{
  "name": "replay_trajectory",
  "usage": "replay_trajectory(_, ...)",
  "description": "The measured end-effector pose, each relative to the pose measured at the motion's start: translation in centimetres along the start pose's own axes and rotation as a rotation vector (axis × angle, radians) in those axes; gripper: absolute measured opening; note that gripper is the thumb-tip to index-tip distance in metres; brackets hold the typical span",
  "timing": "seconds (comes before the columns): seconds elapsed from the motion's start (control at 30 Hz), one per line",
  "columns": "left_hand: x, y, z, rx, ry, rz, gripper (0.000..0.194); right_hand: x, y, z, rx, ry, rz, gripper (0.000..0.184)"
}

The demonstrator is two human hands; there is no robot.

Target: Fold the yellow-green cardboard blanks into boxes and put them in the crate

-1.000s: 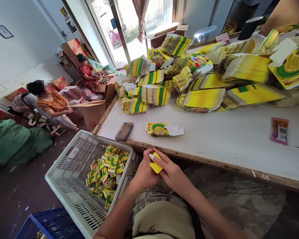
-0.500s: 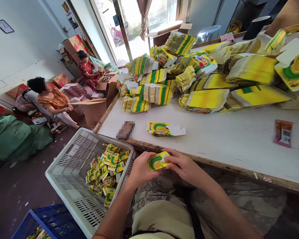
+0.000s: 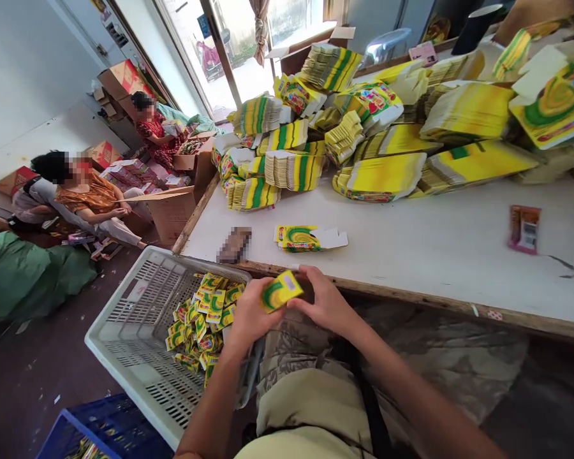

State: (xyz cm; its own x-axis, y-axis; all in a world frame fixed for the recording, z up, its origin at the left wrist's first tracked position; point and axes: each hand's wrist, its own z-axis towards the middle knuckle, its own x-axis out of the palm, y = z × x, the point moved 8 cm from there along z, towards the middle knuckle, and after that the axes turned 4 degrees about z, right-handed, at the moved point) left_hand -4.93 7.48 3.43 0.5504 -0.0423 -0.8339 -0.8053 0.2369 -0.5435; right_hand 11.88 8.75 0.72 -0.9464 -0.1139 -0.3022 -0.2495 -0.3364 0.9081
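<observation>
A small yellow and green carton (image 3: 282,291) is in my left hand (image 3: 254,313), gripped at its left end, just off the table's front edge. Its end facing right looks folded closed. My right hand (image 3: 326,299) is beside that end, thumb and fingers parted around a gap, with nothing visible between them. On the white table (image 3: 411,255) beyond my hands lies another carton (image 3: 296,238) with its white end flaps sticking out. Below my left forearm, a white plastic crate (image 3: 124,319) holds a heap of similar small cartons (image 3: 214,306).
Stacks of flat cartons (image 3: 382,175) cover the table's far side. A small packet (image 3: 525,229) lies at right, a blurred item (image 3: 234,245) at left. A blue crate (image 3: 62,427) stands on the floor. Two people sit at left near cardboard boxes (image 3: 175,213).
The carton has moved left and tilted up in my left hand. My right hand has let go of its flap end and opened. The view has shifted slightly.
</observation>
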Motion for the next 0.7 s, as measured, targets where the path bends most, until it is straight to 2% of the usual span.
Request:
replay_trajectory(0.07,-2.3,3.1,-0.4,-0.106,-0.041,0.118,0.054,-1.6,-0.8,1.8,-0.007,-0.071,-0.072,0.054)
replay_trajectory(0.17,-7.0,8.6,-1.9,-0.325,-0.129,0.495,0.059,-4.6,-2.5,4.9,0.010,-0.215,-0.295,0.040)
replay_trajectory(0.23,-9.1,11.2,-3.0,-0.406,-0.158,0.598,0.069,-5.3,-3.9,6.6,0.071,-0.207,-0.467,0.036)
replay_trajectory(0.27,-9.4,11.9,-3.4,-0.411,-0.158,0.589,0.071,-5.3,-4.6,7.3,0.098,-0.185,-0.530,0.034)
replay_trajectory(0.37,-7.6,11.8,-3.8,-0.341,-0.100,0.391,0.059,-4.6,-5.5,8.2,0.114,-0.136,-0.605,0.024)
replay_trajectory(0.5,-2.9,8.6,-2.8,-0.266,0.019,0.061,0.045,-4.1,-5.3,8.2,0.057,-0.167,-0.621,0.021)
replay_trajectory(0.6,0.6,5.7,-1.6,-0.216,0.148,-0.209,0.051,-4.9,-4.4,7.8,0.012,-0.265,-0.525,0.025)
replay_trajectory(0.7,3.5,2.8,-0.3,-0.157,0.279,-0.528,0.079,-4.9,-2.9,6.4,0.038,-0.292,-0.239,0.037)
